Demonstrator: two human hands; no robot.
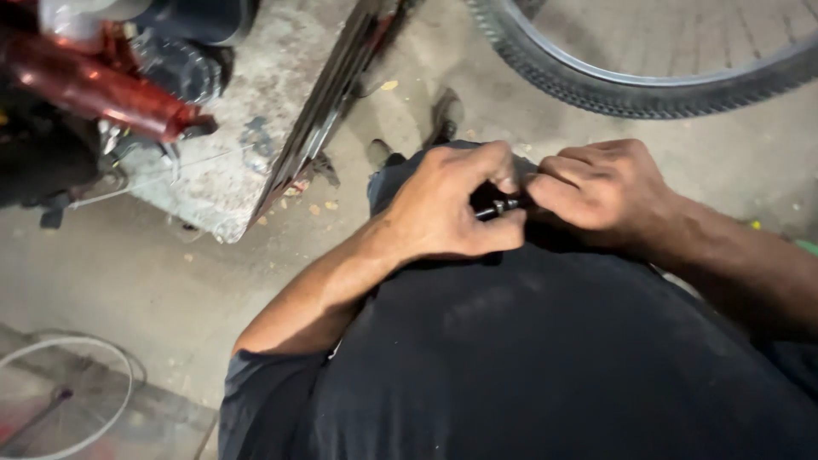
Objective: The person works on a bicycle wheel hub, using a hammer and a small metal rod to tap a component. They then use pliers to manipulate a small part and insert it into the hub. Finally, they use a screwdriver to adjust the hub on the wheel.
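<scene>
A small dark metal bolt-like part (pixel 497 207) is pinched between the closed fingers of the left hand (pixel 447 204) and the right hand (pixel 601 192), held together above the lap, with a bicycle wheel (pixel 630 85) lying beyond on the concrete floor (pixel 128 273).

Item: small metal part (pixel 497 207), dark with a bright, shiny band near its middle; slim and rod-like, possibly a bolt or axle piece, though we cannot tell which. Pose: roughly level, tilted slightly up toward the right. Position: we find it pinched between our two hands, in front of our dark shirt and above the concrete floor. Our left hand (pixel 452 209) grips its left end between thumb and curled fingers; our right hand (pixel 601 192) closes over its right end, knuckles up. Visibility: only a short middle stretch shows; both ends are hidden inside the fingers.
</scene>
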